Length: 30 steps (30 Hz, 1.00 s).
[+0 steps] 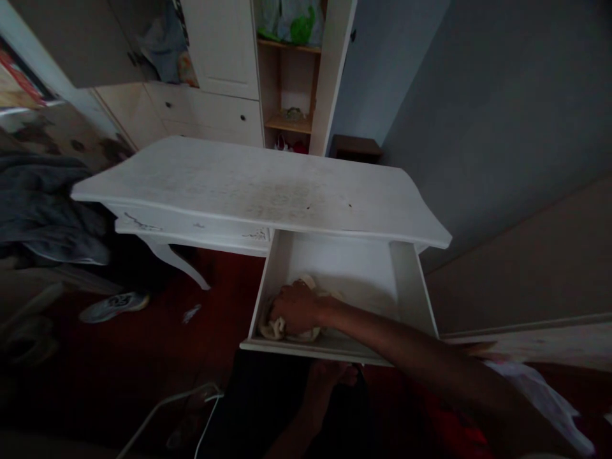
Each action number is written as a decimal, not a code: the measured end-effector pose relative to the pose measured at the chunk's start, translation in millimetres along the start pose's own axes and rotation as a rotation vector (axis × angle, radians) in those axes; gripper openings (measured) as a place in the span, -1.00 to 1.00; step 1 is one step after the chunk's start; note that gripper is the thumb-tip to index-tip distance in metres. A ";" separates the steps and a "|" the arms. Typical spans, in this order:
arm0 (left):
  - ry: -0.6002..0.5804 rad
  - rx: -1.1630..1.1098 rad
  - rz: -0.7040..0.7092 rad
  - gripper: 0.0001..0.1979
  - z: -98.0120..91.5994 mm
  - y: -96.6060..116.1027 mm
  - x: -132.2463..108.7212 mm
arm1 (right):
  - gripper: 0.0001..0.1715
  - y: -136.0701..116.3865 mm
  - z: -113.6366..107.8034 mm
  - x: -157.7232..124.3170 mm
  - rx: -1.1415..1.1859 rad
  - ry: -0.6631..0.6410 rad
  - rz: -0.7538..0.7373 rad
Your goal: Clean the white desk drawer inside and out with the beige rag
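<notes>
My right hand (299, 308) is inside the pulled-out drawer (415, 293), its fingers closed around a crumpled cream cloth (272, 328). The cloth lies against the drawer floor in the near left corner, and parts of it stick out on both sides of the hand. My right forearm crosses the drawer's front edge from the right. Below that front edge, in shadow, is my left hand (332, 371). Its fingers are dim and partly hidden, so whether it grips the drawer's underside does not show. The drawer belongs to a white desk (215, 172) with dark smudges on its top.
A white wardrobe (224, 64) with an open door and shelves stands behind the desk. Dark grey fabric (43, 210) is heaped at the left. A shoe (115, 306) lies on the red-brown floor, with a white cable (208, 421) nearer me. The wall (516, 159) rises at the right.
</notes>
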State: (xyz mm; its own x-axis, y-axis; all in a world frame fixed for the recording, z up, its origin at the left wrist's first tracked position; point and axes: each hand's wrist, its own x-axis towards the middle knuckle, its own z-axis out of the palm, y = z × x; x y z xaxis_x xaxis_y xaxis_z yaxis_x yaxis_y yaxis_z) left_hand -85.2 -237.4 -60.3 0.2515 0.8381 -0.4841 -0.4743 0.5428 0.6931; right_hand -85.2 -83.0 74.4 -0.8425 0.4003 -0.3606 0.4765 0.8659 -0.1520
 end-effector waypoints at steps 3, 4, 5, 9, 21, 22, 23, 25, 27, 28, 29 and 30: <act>0.004 -0.019 0.006 -0.41 2.8 1.9 -1.3 | -0.76 4.7 -5.4 3.5 -0.032 -0.084 -0.113; 0.005 -0.024 0.008 -0.42 3.4 2.2 -1.6 | -0.76 5.6 -7.0 5.4 -0.046 -0.110 -0.140; 0.009 -0.029 0.007 -0.43 3.8 2.5 -1.7 | -0.77 6.0 -8.2 7.4 -0.066 -0.128 -0.165; 0.012 -0.017 0.005 -0.45 3.1 3.9 -1.8 | -0.80 1.4 -9.1 14.3 -0.187 -0.110 -0.227; -0.031 0.012 0.020 -0.41 4.5 13.1 -4.4 | -0.89 5.1 7.9 -34.6 -0.237 -0.165 -0.107; -0.030 0.010 0.015 -0.41 5.0 14.0 -4.7 | -0.90 10.2 10.3 -43.4 -0.219 -0.177 -0.098; -0.029 0.010 0.010 -0.40 5.4 14.6 -4.7 | -0.91 16.1 12.5 -52.1 -0.192 -0.180 -0.091; -0.024 0.015 -0.006 -0.38 5.8 14.7 -4.2 | -0.84 30.1 16.1 -68.8 -0.112 -0.201 -0.083; -0.017 0.015 -0.023 -0.37 5.5 13.0 -3.0 | -0.70 45.4 19.7 -84.4 -0.013 -0.276 -0.062; -0.017 0.014 -0.026 -0.37 4.9 11.5 -2.2 | -0.63 52.8 22.0 -92.0 0.030 -0.320 -0.045; -0.021 0.011 -0.024 -0.37 4.0 9.6 -1.3 | -0.59 59.6 24.7 -99.7 0.065 -0.353 -0.026; -0.029 0.009 -0.018 -0.39 2.8 7.3 -0.3 | -0.57 65.8 28.0 -107.6 0.091 -0.373 -0.005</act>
State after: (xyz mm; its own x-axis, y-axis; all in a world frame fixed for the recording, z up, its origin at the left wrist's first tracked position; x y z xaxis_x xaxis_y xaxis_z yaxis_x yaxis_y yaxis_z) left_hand -86.4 -233.5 -53.6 0.2839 0.8294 -0.4812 -0.4620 0.5581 0.6893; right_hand 43.7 -77.5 77.4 -0.7037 0.2447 -0.6670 0.5069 0.8307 -0.2301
